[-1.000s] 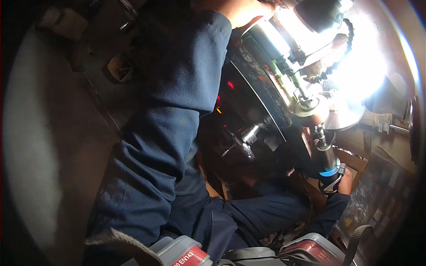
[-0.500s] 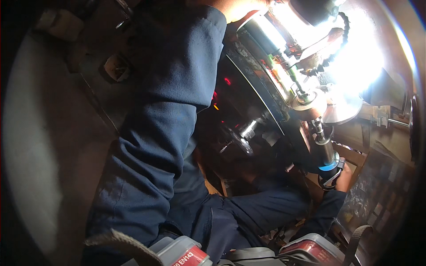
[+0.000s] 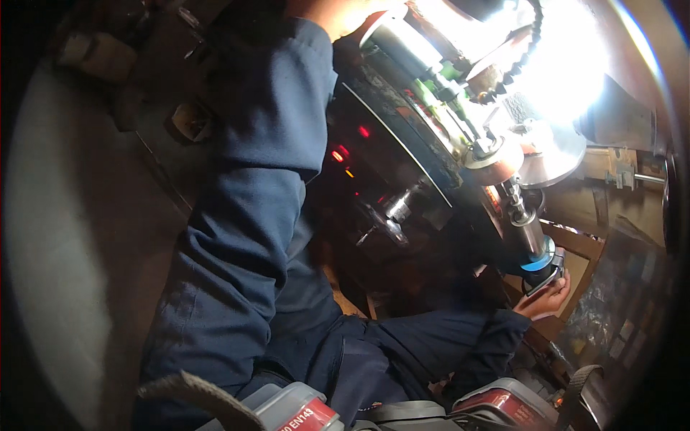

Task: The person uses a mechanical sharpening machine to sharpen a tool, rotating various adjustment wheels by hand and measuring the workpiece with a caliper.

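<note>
A bright lamp glare washes out part of a grinding machine at the upper right. A slim metal shaft (image 3: 460, 108) runs slanting between a bright metal cylinder (image 3: 402, 44) and a round collar (image 3: 494, 159). My left hand (image 3: 334, 13) reaches to the cylinder's upper end; its fingers are lost in glare and at the frame edge. Below the collar, a tailstock barrel (image 3: 528, 235) with a blue ring ends in a black part bearing a lever (image 3: 548, 280). My right hand (image 3: 548, 298) has its fingers curled against that lever from below.
Beside the shaft stands a pale grinding wheel (image 3: 557, 161), and a black segmented hose (image 3: 528, 57) hangs over it. A shiny handwheel (image 3: 388, 223) and red lights are on the dark machine front. Clear plastic sheeting (image 3: 604, 302) lies at the right. Grey respirator filters (image 3: 302, 409) show at the lower edge.
The view has shifted slightly, and my left arm appears further left. My right hand has turned and come lower round the black end, so more of its palm and wrist shows.
</note>
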